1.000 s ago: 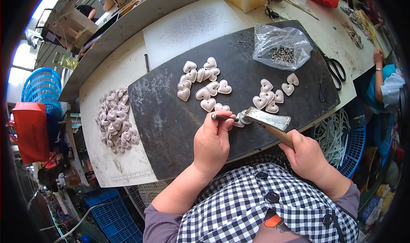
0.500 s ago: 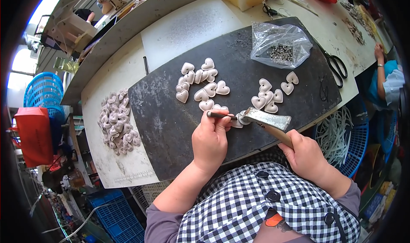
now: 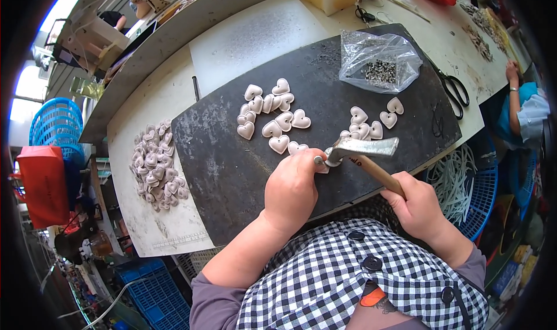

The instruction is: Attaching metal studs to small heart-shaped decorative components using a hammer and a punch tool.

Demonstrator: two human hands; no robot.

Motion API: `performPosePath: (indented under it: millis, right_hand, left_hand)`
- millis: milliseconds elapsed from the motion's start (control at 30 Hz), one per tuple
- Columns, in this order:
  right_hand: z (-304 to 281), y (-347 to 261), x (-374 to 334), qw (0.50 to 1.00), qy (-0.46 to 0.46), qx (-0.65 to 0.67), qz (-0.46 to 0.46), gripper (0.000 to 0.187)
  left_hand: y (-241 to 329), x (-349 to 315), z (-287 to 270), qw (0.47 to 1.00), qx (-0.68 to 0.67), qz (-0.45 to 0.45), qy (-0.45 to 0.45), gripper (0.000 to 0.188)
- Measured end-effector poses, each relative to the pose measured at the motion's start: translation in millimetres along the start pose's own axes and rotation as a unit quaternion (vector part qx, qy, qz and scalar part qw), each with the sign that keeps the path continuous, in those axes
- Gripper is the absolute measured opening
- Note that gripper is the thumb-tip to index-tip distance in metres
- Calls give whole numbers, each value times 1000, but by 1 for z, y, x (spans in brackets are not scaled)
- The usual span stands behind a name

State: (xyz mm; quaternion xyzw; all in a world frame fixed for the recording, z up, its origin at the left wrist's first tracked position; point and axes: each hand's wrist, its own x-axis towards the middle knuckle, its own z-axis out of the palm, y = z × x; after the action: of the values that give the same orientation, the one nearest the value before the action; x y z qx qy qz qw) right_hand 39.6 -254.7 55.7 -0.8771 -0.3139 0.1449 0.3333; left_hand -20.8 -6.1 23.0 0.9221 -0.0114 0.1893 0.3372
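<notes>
My left hand (image 3: 293,188) is closed around a short dark metal rod, like a punch (image 3: 318,160), whose end points up between the fingers. Its lower end and whatever lies beneath are hidden by the hand. Beside it hangs the head of a hammer (image 3: 368,147), almost at the rod's top; I cannot tell if they touch. My right hand (image 3: 416,205) grips the hammer's wooden handle. Padded pale-pink hearts (image 3: 284,121) with small dark centre marks lie beyond my left hand, and a smaller group of hearts (image 3: 358,131) lies behind the hammer head.
The work lies on a dark board (image 3: 223,173) on a pale table (image 3: 171,228). A heap of hearts (image 3: 156,167) is at left. A clear bag of small metal bits (image 3: 381,73), black scissors (image 3: 454,92) and a blue basket of pale strips (image 3: 487,196) are at right. Another person's arm (image 3: 513,98) shows far right.
My left hand has turned the punch from lying flat to pointing upward and shifted slightly right. The hammer head has tilted, its handle swinging a little. The loose hearts stay put.
</notes>
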Motion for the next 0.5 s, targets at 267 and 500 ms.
performPosePath:
  millis: [267,500]
  right_hand:
    - [-12,-11,6,973,78,-10,-216,23]
    - [-14,-8,9,998,42,7,-56,21]
  left_hand:
    - [-5,-10,14,998,56,20,36,20]
    - [2,-16,1,996,-8,-82,35,15]
